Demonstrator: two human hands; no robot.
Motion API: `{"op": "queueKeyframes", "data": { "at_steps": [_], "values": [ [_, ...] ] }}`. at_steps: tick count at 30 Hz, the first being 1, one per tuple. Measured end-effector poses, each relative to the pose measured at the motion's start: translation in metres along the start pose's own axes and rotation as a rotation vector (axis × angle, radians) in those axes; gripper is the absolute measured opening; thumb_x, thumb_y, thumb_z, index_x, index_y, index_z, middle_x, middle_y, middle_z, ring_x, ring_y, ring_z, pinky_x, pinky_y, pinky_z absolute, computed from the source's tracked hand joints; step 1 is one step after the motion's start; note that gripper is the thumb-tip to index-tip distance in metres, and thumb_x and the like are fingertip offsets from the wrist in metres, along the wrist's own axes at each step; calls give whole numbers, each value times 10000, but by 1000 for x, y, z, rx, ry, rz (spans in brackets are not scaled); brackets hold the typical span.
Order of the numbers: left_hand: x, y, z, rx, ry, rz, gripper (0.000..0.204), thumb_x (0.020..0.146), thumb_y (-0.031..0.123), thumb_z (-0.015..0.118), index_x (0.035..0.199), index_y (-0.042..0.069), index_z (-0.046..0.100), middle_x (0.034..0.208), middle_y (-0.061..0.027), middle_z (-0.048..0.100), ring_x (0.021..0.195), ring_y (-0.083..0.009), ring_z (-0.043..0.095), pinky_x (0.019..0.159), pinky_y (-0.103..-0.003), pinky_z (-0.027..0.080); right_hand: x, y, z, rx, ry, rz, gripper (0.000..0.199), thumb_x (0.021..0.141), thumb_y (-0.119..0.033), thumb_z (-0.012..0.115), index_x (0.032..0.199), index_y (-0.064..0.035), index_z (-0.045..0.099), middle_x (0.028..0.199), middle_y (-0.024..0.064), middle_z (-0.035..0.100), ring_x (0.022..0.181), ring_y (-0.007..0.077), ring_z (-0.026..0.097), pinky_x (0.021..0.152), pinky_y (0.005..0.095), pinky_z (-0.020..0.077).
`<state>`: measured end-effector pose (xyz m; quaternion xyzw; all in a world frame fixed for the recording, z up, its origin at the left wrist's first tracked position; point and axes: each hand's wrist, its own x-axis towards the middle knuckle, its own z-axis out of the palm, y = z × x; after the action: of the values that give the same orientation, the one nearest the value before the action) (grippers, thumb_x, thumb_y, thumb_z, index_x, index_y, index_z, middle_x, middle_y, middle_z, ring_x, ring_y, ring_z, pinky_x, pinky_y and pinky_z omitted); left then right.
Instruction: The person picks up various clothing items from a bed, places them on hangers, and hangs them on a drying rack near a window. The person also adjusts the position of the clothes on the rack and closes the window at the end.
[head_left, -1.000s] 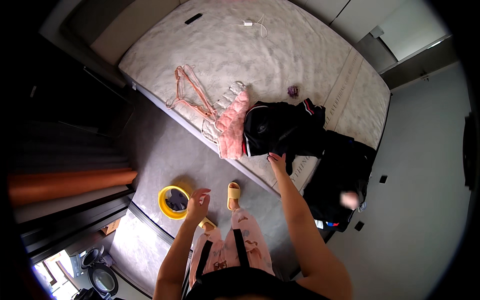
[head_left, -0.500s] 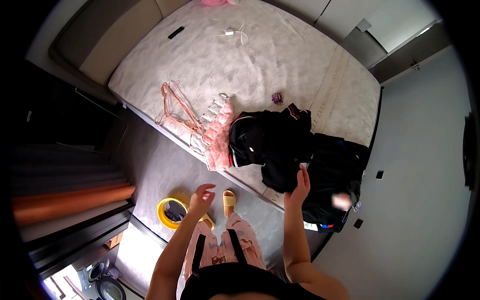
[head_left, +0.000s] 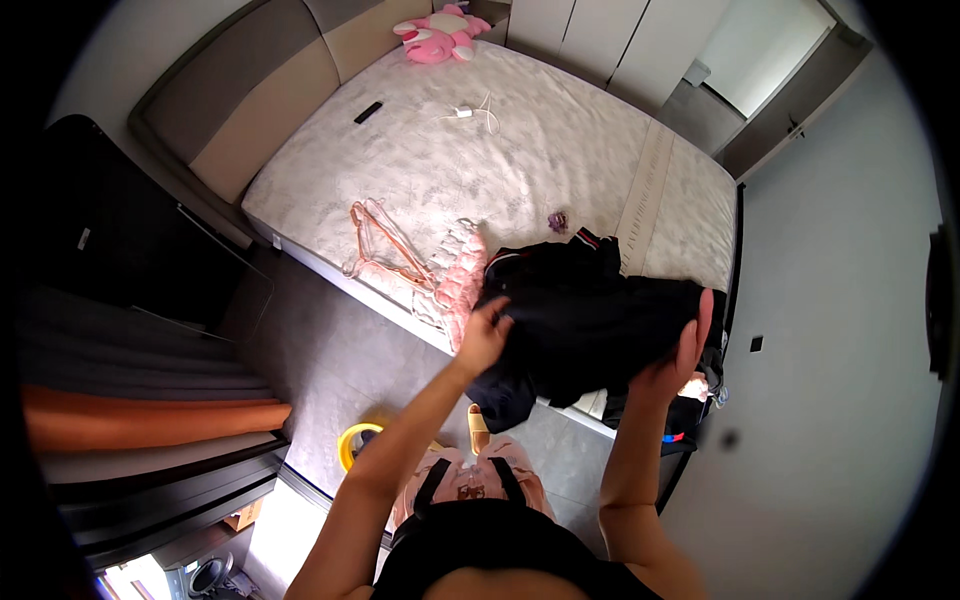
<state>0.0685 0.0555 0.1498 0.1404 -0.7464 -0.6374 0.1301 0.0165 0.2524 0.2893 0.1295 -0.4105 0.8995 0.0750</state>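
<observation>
Squarely between both hands (head_left: pixel 485 335) (head_left: pixel 675 360), black garment (head_left: pixel 580 320).

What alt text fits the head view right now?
Seen from above, both hands, left hand and right hand, grip a black garment at the edge of a pale bed. Pink hangers and folded pink clothes lie beside it.
</observation>
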Motion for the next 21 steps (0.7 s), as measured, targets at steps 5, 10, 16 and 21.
{"op": "queueKeyframes", "data": {
  "at_steps": [5, 10, 16, 21],
  "values": [
    [-1, 76, -75, -701, -90, -256, 257, 924, 147, 490, 1123, -6, 545, 994, -41, 615, 874, -99, 560, 795, -228, 453, -34, 89, -16, -607, -360, 114, 721, 755, 16, 517, 1401, -59, 205, 1399, 102, 299, 1194, 172, 390, 929, 296, 374],
    [-33, 84, -161, -451, 162, -46, 255, 866, 196, 610, 1004, -18, 607, 858, -10, 628, 752, -75, 557, 679, -225, 472, -80, 141, 18, -928, -763, 378, 385, 739, -85, 673, 1103, -1, 583, 1010, 125, 629, 913, 176, 595, 757, 278, 467],
    [-89, 55, -284, 108, 353, -136, 368, 867, 313, 604, 753, -33, 656, 618, 3, 597, 565, -41, 479, 522, -228, 424, -68, 160, 70, -886, -536, -13, 181, 740, 21, 594, 920, 20, 601, 875, 141, 630, 783, 221, 610, 738, 303, 471],
    [-127, 50, -304, -658, 368, -323, 345, 922, 276, 507, 920, -52, 617, 789, -83, 650, 646, -148, 614, 581, -257, 501, -135, 198, 137, -897, -807, 32, 862, 676, -204, 744, 1355, 13, 258, 1390, 257, 266, 1318, 345, 232, 1074, 405, 186]
  ]
}}
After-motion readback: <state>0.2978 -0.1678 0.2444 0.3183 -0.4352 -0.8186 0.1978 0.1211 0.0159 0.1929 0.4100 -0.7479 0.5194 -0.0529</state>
